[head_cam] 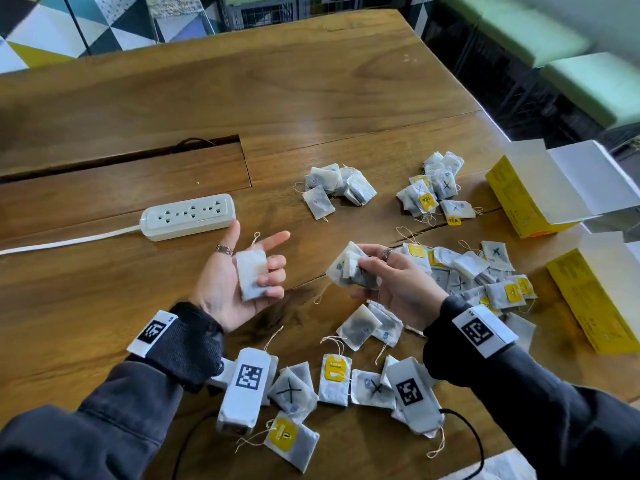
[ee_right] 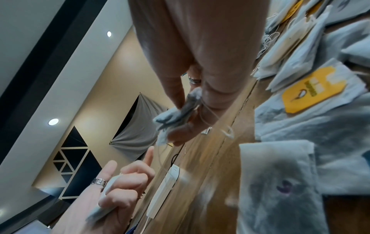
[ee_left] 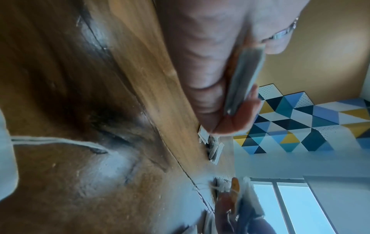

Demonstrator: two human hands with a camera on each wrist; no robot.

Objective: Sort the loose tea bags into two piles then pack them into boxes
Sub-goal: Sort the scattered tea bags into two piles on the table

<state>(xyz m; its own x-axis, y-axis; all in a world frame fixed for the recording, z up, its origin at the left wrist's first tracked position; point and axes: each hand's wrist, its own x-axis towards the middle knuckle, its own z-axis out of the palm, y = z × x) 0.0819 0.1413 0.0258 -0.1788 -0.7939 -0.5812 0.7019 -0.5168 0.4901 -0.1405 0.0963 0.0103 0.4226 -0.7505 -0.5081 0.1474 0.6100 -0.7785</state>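
Note:
My left hand lies palm up above the wooden table, three fingers curled over a small stack of tea bags, index finger and thumb straight. In the left wrist view that stack shows edge-on against the palm. To the right, my right hand pinches a bunch of tea bags, seen also in the right wrist view. Two sorted piles lie farther back: plain tea bags and bags marked with an X. Loose tea bags lie right and near me.
Two open yellow boxes stand at the right edge, one farther and one nearer. A white power strip with its cord lies left of centre. A cable slot cuts the table's back left. A black cable runs near the front edge.

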